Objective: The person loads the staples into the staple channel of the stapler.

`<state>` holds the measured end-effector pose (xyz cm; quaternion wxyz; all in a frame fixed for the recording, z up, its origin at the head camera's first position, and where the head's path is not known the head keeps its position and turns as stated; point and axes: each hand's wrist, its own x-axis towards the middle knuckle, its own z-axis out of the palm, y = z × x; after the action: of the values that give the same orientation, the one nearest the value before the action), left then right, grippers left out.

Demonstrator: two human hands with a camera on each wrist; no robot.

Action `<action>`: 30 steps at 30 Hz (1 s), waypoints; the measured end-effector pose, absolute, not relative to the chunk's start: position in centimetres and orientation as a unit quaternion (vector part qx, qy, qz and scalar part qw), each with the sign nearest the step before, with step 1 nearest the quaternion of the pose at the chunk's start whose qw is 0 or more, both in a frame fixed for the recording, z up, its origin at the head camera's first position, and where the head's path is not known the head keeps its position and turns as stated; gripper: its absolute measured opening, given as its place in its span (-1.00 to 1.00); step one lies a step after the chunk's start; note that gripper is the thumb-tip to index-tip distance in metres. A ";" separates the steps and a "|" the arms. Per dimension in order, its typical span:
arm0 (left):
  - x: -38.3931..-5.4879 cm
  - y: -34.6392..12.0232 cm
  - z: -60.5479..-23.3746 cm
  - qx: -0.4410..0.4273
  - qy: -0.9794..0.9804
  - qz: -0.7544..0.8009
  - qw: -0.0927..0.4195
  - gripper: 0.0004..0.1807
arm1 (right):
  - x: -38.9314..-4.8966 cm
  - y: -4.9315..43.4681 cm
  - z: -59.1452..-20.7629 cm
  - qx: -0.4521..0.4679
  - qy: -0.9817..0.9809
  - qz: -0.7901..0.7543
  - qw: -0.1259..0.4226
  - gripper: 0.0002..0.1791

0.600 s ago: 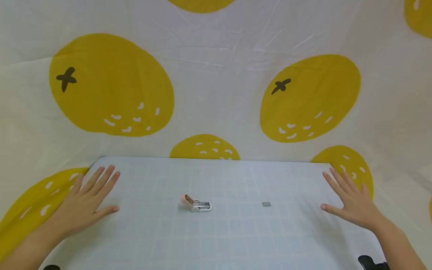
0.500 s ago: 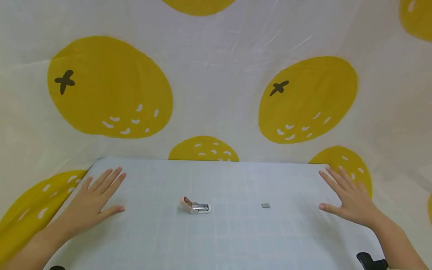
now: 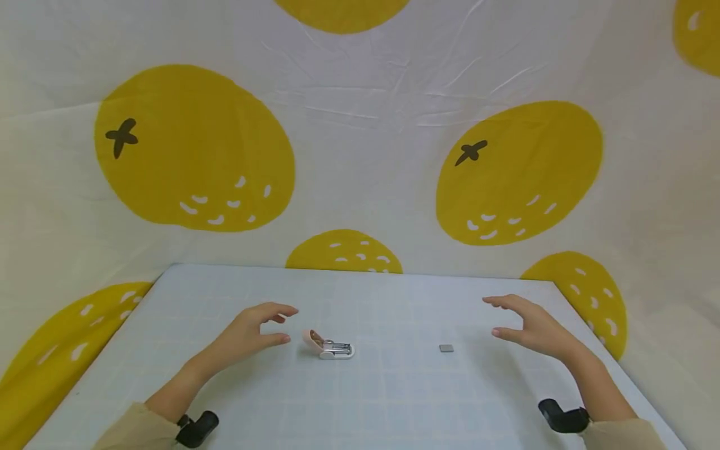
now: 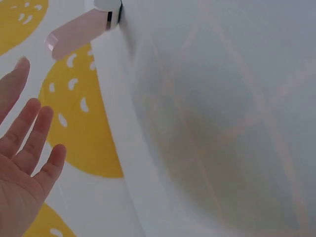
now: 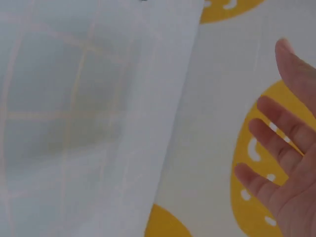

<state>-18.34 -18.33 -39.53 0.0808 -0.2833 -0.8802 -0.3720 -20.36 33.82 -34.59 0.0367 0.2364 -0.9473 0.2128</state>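
Note:
A small stapler (image 3: 332,347) with a pale pink top arm and white base lies on the table, its top flipped back and the metal staple channel exposed. My left hand (image 3: 253,331) hovers just left of it, thumb and fingers apart and holding nothing. In the left wrist view the stapler's pink arm (image 4: 79,32) shows beyond my fingertips (image 4: 59,153). To the right lies a small grey strip of staples (image 3: 446,348). My right hand (image 3: 531,325) is in the air to the right of that strip, fingers relaxed, thumb spread, nothing held.
The white table (image 3: 360,406) has a faint grid pattern. Behind it hangs a pale cloth (image 3: 360,156) printed with big yellow fruits. Black wrist cameras (image 3: 197,429) are strapped over beige sleeves (image 3: 137,431).
Both hands have come inward from the table's sides, the left toward the stapler and the right toward the staples. Their spread fingers have turned inward and relaxed. Stapler and staples stay put.

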 end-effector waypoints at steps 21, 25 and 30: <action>-19.9 -15.1 -43.1 -0.209 -0.804 -0.554 -0.054 -0.66 | -22.7 30.3 -43.4 0.222 -0.907 0.355 -0.051 -0.67; -19.5 -15.3 -43.1 -0.202 -0.806 -0.554 -0.052 -0.65 | -23.2 30.3 -44.1 0.241 -0.890 0.381 -0.074 -0.68; -19.3 -15.1 -42.7 -0.190 -0.810 -0.553 -0.054 -0.64 | -23.6 30.6 -44.1 0.248 -0.882 0.391 -0.089 -0.70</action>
<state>-19.34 -15.11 -42.75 -0.0535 -0.1899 -0.8095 -0.5529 -23.57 30.57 -44.10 -0.0886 0.2478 -0.8819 0.3911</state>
